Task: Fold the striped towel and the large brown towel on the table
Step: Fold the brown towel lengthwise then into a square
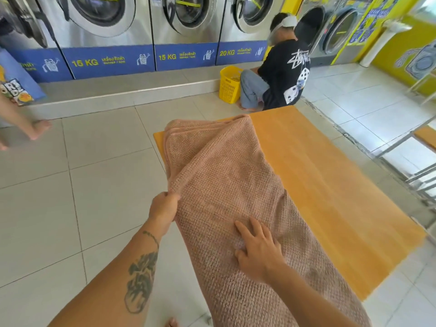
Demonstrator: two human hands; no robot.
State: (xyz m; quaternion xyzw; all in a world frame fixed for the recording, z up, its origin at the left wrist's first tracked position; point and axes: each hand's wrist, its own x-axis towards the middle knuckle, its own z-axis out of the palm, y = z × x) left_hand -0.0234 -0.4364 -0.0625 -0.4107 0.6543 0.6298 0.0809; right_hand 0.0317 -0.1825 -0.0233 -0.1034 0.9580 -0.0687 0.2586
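The large brown towel (226, 175), pinkish-brown with a waffle weave, lies lengthwise along the left side of the wooden table (330, 185) and hangs off the near end toward me. Its far end is doubled over in layers. My left hand (164, 208) is shut on the towel's left edge and lifts it a little. My right hand (257, 251) rests flat on the towel's near part with its fingers spread. No striped towel is in view.
A person (280, 74) crouches at the table's far end beside a yellow laundry basket (230, 83). Washing machines (106, 31) line the back wall on a raised step. Another person's bare foot (35, 129) stands on the tiled floor at left. Metal-framed furniture (422, 156) is at right.
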